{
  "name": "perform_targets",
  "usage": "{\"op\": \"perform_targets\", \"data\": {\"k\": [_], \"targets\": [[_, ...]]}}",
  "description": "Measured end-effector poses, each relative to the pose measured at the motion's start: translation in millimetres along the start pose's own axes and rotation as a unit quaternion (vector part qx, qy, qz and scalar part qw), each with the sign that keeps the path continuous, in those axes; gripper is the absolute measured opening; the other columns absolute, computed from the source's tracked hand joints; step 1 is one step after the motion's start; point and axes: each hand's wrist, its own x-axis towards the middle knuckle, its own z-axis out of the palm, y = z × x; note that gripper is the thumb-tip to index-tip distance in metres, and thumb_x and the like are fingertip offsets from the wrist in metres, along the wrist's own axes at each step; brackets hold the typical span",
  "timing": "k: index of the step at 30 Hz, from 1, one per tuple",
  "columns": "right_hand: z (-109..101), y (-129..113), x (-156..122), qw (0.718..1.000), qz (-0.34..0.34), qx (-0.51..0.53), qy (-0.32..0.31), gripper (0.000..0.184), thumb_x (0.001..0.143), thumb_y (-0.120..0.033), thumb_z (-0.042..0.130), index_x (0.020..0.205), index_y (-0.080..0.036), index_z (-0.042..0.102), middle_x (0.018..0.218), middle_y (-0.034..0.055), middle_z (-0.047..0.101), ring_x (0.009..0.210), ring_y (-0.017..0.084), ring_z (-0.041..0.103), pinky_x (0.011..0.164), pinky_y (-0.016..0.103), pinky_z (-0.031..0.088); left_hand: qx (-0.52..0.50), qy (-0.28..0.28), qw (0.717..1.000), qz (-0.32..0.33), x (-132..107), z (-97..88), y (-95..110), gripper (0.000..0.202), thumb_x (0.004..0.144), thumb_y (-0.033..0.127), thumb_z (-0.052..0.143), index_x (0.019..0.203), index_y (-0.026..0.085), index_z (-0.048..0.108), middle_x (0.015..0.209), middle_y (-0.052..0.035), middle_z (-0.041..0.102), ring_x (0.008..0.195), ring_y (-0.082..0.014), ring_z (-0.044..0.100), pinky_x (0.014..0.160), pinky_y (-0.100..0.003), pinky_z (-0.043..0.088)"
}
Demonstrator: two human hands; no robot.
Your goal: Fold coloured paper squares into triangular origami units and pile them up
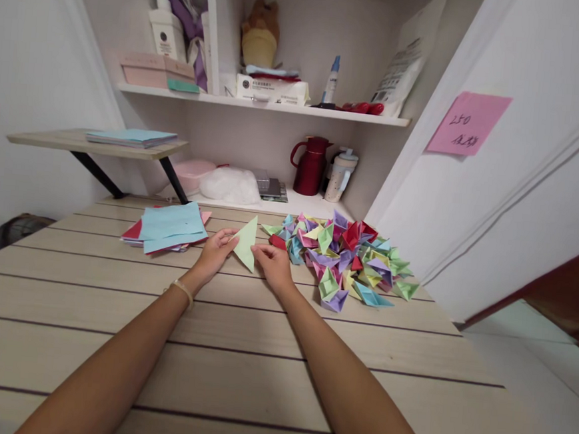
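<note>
A pale green paper triangle (246, 243) stands tilted on the wooden table (239, 347), pinched between both hands. The left hand (215, 252) closes its fingers on the near left edge; the right hand (276, 264) grips the right corner. Just right lies a heap of folded coloured papers (346, 258); left, a stack of flat sheets (171, 228).

Both forearms are cut off by the bottom edge at 6 o'clock. The pink note (468, 123) at 2 o'clock bears handwriting too small to read. The label on the white box (272, 90) at 12 o'clock is illegible. The right hand (274, 264) hides the green paper's (246, 242) lower right edge.
</note>
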Motion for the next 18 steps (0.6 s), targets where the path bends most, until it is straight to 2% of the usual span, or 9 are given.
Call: {"op": "perform_targets", "data": {"k": [3,7,11,14,16,18], "targets": [[0,-1,0,1.000,0.000,-0.003,0.004,0.033,0.063,-0.043,0.069,0.078,-0.014,0.072,0.070,0.0044,0.069,0.061,0.015,0.058,0.059,0.025,0.045,0.007,-0.009,1.000,0.001,0,0.3,-1,0.040,0.066,0.039,0.069,0.097,0.016,0.059,0.056,0.0036,0.056,0.048,-0.0075,0.047,0.047,-0.019,0.033],[0,-4,-3,1.000,0.008,0.006,0.012,0.032,0.056,-0.042,0.074,0.070,-0.013,0.071,0.059,0.0018,0.064,0.052,0.011,0.052,0.051,0.023,0.040,0.005,-0.026,1.000,0.002,-2,2.1,1,0.037,0.069,0.040,0.067,0.097,0.017,0.059,0.048,0.0069,0.046,0.043,-0.0064,0.038,0.044,-0.019,0.026],[1,-10,-4,0.999,0.017,0.034,0.006,0.030,0.054,-0.041,0.075,0.061,-0.014,0.066,0.049,-0.0021,0.057,0.044,0.008,0.043,0.045,0.021,0.034,0.007,-0.050,0.999,-0.006,-5,3.5,5,0.029,0.069,0.040,0.066,0.085,0.017,0.060,0.049,0.0064,0.044,0.043,-0.0065,0.036,0.043,-0.019,0.024],[2,-11,-3,0.999,0.008,0.045,0.006,0.030,0.056,-0.044,0.073,0.054,-0.015,0.062,0.047,-0.0032,0.054,0.045,0.009,0.044,0.046,0.022,0.035,0.003,-0.068,0.998,-0.010,-6,3.8,7,0.026,0.070,0.041,0.066,0.076,0.017,0.058,0.049,0.0060,0.044,0.044,-0.0067,0.037,0.044,-0.019,0.026],[2,-11,-2,0.998,0.004,0.060,0.008,0.030,0.059,-0.044,0.071,0.056,-0.016,0.061,0.050,-0.0025,0.055,0.049,0.010,0.047,0.049,0.022,0.037,-0.002,-0.074,0.997,-0.012,-6,4.1,7,0.027,0.070,0.042,0.066,0.075,0.017,0.057,0.050,0.0056,0.045,0.044,-0.0069,0.038,0.045,-0.019,0.028],[3,-9,-2,0.997,0.008,0.074,0.010,0.026,0.061,-0.041,0.069,0.067,-0.016,0.063,0.056,-0.0016,0.059,0.052,0.011,0.050,0.052,0.022,0.040,-0.011,-0.073,0.997,-0.013,-6,4.6,7,0.028,0.069,0.042,0.066,0.075,0.017,0.058,0.053,0.0047,0.049,0.046,-0.0069,0.040,0.046,-0.019,0.031]]}}
